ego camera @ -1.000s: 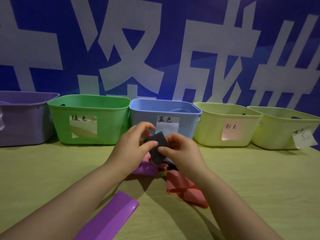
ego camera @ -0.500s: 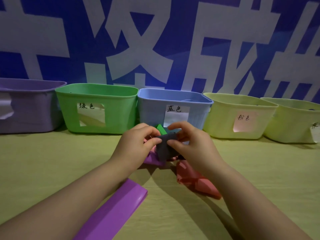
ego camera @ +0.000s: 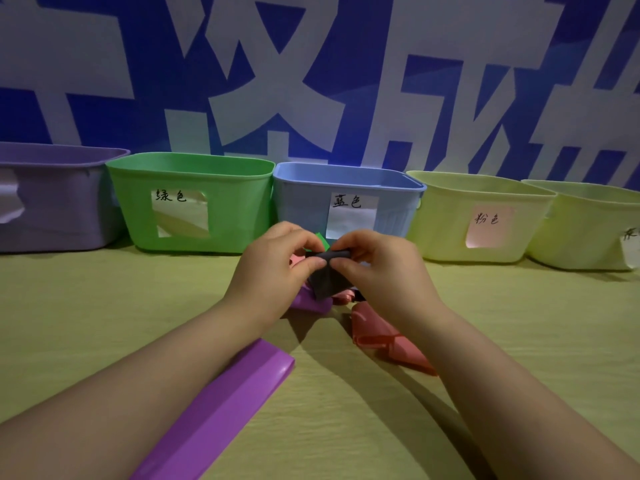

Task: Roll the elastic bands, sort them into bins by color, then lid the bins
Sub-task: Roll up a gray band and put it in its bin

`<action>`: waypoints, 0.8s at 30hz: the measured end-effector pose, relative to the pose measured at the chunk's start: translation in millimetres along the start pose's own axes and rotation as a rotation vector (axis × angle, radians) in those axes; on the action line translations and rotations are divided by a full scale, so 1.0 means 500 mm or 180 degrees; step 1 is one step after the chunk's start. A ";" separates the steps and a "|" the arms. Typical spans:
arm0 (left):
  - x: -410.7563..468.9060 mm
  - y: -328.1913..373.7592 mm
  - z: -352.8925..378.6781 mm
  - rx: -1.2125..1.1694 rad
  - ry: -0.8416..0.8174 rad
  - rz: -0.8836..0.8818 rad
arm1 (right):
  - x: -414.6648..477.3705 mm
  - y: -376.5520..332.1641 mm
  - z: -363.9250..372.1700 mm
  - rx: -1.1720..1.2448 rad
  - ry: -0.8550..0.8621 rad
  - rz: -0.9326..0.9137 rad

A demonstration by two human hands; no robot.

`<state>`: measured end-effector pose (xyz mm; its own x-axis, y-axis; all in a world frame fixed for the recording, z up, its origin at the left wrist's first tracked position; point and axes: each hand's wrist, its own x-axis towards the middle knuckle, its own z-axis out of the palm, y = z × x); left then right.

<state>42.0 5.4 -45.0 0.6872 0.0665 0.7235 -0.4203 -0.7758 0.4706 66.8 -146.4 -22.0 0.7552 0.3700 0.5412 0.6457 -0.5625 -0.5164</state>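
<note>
In the head view, your hands meet over the middle of the yellow-green table, raised just in front of the blue plastic bin. Your left hand and right hand both pinch the upper edge of a dark grey elastic band. Each grip is narrow, with thumb and fingertips closed on the band. That upper edge is curled into a short roll between your fingertips, and the rest hangs down as a flat flap above the table.

Loose bands lie in a small heap below and behind your hands. A small purple band sits under your left hand, with a bit of pink band beside it. A bright green band shows just above your thumbs. A folded salmon-red band lies flat on the table beside your right wrist. A long flat purple band runs alongside your left forearm.

Five open bins stand in a row at the back of the table, against the blue wall with large white characters. From the left they are:
- a purple plastic bin;
- a green plastic bin labelled 绿色;
- the blue one, labelled 蓝色;
- a pale yellow plastic bin with a pink label reading 粉色;
- a second pale yellow bin, whose label is cut off at the frame edge.

You cannot tell what lies inside any of them.
</note>
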 end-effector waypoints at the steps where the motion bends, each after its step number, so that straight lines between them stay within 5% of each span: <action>1: -0.001 0.000 0.000 0.0088 -0.0035 0.0069 | 0.000 -0.001 0.000 -0.0022 -0.0007 0.0000; 15: -0.006 -0.001 0.005 0.0919 -0.0648 0.0537 | 0.000 -0.005 -0.020 -0.0842 -0.0522 -0.0238; 24: -0.013 0.006 0.013 0.0426 -0.0645 0.0459 | 0.005 0.002 -0.027 -0.0551 -0.0740 0.0035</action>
<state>39.8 -1.5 -51.6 0.7361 -0.1669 0.6559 -0.4495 -0.8451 0.2895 67.9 -155.9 -12.3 0.7807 0.5113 0.3592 0.6233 -0.6780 -0.3896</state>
